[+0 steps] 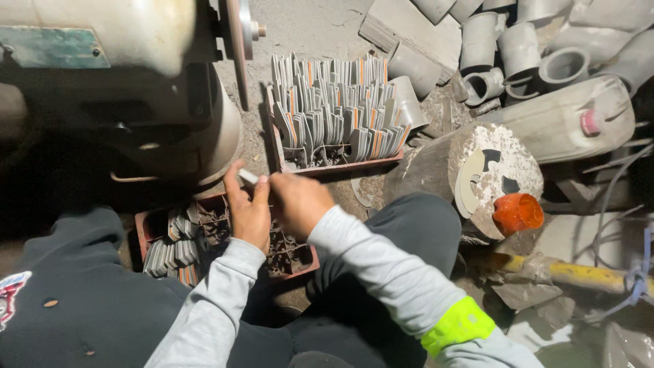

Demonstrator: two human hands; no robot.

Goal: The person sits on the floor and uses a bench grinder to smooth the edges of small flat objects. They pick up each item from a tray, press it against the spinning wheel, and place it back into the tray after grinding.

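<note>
At frame centre, left hand (pixel 248 215) and right hand (pixel 298 202) pinch 1 small grey blade (pixel 247 176), fingers closed on it; probably light, stiff, best gripped by its flat sides.

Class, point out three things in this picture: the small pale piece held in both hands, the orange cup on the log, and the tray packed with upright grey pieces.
pale piece (pixel 248 176), head view, its exposed end.
orange cup (pixel 518 212), head view, its side.
tray (pixel 354 165), head view, its front rim.

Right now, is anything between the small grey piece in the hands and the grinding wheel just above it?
Nothing visible. The left hand and right hand hold the grey piece close under the wheel, with open space between.
</note>
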